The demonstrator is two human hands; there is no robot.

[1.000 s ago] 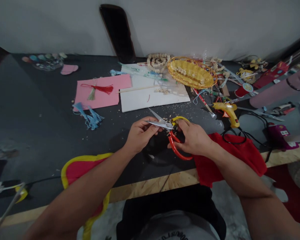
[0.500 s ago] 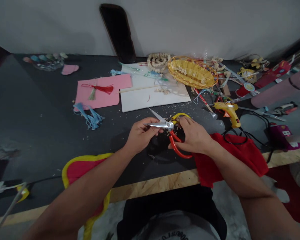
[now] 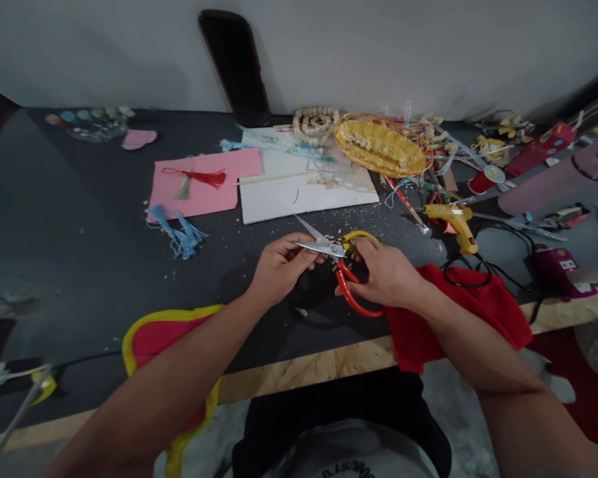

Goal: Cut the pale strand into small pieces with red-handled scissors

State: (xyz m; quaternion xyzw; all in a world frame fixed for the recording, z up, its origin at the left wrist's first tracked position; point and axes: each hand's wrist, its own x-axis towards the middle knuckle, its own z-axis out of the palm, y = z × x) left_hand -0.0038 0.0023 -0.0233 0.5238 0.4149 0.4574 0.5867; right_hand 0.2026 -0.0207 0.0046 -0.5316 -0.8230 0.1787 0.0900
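Note:
My right hand is closed round the yellow and red handles of a pair of scissors, whose blades stand apart and point left. Beside the blades, my left hand is closed in a pinch, fingertips just under the lower blade. Whatever it pinches is too small and too covered by the scissors to make out. Small pale bits lie on the dark tabletop around the scissors. Just beyond the hands is a white board with a thin stick lying across it.
Pink card bearing a red tassel lies left of the board, near a blue tassel. A yellow wicker basket sits behind. To the right are a yellow glue gun, red cloth and a pink bottle.
Both hands hold nearly the same place. The lower scissor blade has tilted slightly, and the blades remain apart.

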